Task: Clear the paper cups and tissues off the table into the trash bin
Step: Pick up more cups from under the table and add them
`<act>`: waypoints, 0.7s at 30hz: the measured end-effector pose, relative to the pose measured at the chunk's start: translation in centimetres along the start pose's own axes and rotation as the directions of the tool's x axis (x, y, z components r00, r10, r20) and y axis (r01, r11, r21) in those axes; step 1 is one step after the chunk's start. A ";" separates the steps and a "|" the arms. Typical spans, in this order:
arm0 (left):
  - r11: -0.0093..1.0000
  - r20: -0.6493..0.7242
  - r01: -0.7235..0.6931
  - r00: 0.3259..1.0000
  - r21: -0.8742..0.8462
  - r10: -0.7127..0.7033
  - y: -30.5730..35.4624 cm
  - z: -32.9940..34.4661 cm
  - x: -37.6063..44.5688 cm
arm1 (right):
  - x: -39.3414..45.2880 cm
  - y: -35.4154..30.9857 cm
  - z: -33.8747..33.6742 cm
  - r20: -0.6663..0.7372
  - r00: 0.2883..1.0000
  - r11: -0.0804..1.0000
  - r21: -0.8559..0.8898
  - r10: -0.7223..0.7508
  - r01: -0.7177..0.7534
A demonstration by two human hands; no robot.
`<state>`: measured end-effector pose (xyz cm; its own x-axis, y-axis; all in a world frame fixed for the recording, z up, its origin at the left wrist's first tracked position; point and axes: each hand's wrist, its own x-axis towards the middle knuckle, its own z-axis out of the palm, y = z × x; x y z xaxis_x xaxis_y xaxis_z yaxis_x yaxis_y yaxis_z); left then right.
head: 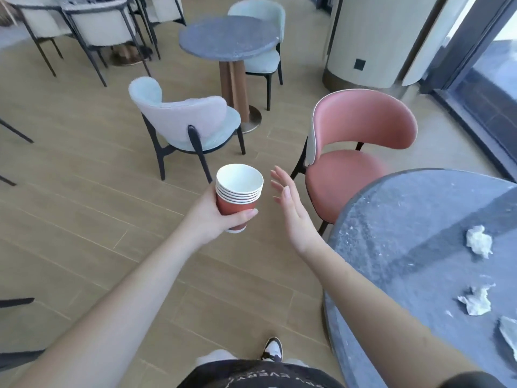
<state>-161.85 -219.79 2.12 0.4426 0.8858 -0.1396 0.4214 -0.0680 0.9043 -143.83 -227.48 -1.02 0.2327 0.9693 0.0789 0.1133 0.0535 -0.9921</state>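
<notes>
My left hand (208,217) grips a stack of several nested red paper cups (237,196) with white insides, held upright over the floor. Just to the right of the stack, my right hand (291,208) is in the air with straight fingers, holding nothing and not touching the cups. On the grey round table (391,247) at the right lie three crumpled white tissues: one (479,241) farther back, one (477,301) nearer, and one (509,336) cut off by the frame's right edge. No trash bin is in view.
A pink chair (355,152) stands against the table's far side. A pale blue chair (184,127) and a second round table (228,37) stand ahead on the wooden floor. More chairs are at the back left, a pillar (372,37) and glass doors at the right.
</notes>
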 end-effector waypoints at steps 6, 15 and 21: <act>1.000 0.009 -0.020 1.000 0.009 0.020 0.3 -1.8 10.1 | 9.0 1.1 -0.5 -0.041 0.999 1.000 -0.018 0.008 -0.009; 0.993 0.063 -0.113 0.992 0.027 0.111 -0.7 -8.2 28.5 | 25.7 3.1 0.6 -0.131 0.990 0.995 -0.079 0.053 -0.063; 0.979 0.160 -0.175 0.975 0.108 0.157 0.8 -11.4 39.6 | 35.6 2.5 1.6 -0.234 0.971 0.995 -0.080 0.045 -0.066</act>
<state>-153.05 -179.50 1.91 0.6242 0.7791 -0.0587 0.4203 -0.2715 0.8658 -136.81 -192.46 -0.84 0.4572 0.8877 0.0544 0.1746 -0.0297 -0.9842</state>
